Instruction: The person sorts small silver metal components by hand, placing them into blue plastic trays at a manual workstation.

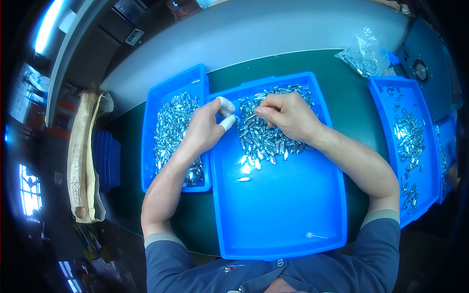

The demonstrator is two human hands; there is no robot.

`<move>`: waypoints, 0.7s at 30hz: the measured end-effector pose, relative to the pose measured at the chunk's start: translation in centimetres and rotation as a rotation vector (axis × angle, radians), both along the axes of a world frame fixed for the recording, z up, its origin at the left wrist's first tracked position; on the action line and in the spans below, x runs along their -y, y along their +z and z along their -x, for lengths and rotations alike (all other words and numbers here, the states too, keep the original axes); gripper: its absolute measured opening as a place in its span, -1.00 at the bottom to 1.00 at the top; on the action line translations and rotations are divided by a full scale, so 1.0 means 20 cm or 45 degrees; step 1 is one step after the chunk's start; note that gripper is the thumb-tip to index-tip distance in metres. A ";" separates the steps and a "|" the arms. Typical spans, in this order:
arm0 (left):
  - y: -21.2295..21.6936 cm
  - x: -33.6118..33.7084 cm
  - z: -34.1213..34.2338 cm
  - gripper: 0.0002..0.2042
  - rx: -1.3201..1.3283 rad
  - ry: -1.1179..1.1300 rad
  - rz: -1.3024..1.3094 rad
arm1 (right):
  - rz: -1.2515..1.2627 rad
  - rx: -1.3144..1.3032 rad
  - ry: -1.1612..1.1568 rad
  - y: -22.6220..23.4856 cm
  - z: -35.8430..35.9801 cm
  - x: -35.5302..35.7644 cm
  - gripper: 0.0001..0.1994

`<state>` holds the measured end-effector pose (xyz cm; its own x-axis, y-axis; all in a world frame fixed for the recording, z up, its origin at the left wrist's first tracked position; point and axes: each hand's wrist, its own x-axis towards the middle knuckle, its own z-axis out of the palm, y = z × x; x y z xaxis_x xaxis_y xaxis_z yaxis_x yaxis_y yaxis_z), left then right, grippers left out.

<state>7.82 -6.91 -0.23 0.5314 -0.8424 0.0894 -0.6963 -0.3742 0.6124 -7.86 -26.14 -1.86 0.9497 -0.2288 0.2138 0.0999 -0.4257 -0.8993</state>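
Note:
My left hand [207, 124], with white covers on its thumb and a finger, curls over the left rim of a large blue tray [278, 210]. Small shiny metal cylinders show right at its fingertips; whether they are gripped or lie behind is unclear. Above the tray's far part, my right hand [290, 115] has its thumb and forefinger pinched together, pointing toward the left hand. What the pinch holds is too small to make out. Under and around the right hand spreads a pile of metal cylinders [261, 141]. One loose cylinder [244, 179] lies nearer to me.
A second blue tray [146, 166], full of similar metal pieces, adjoins on the left. On the right, another blue tray [425, 188] holds scattered pieces. A clear plastic bag [364, 53] sits behind it. A small clear piece [316, 236] lies near the large tray's front edge.

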 end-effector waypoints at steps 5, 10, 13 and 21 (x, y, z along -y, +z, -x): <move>-0.01 0.01 0.03 -0.81 -0.415 -0.025 0.170 | 0.056 -0.041 -0.001 -0.01 0.00 0.00 -0.78; -0.02 0.02 0.03 -0.83 -0.631 -0.008 0.240 | 0.073 -0.003 -0.025 -0.01 0.00 0.01 -0.79; -0.02 0.02 0.03 -0.83 -0.643 -0.003 0.268 | 0.002 0.045 -0.048 0.01 0.00 0.00 -0.79; -0.04 0.01 0.00 -0.81 -0.793 -0.027 0.301 | -0.023 0.119 -0.093 -0.01 0.00 0.01 -0.77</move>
<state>7.81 -7.02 -0.96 0.5272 -0.8485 -0.0455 -0.1913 -0.1707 0.9666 -7.86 -26.38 -2.04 0.9066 -0.3011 0.2956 0.1529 -0.4184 -0.8953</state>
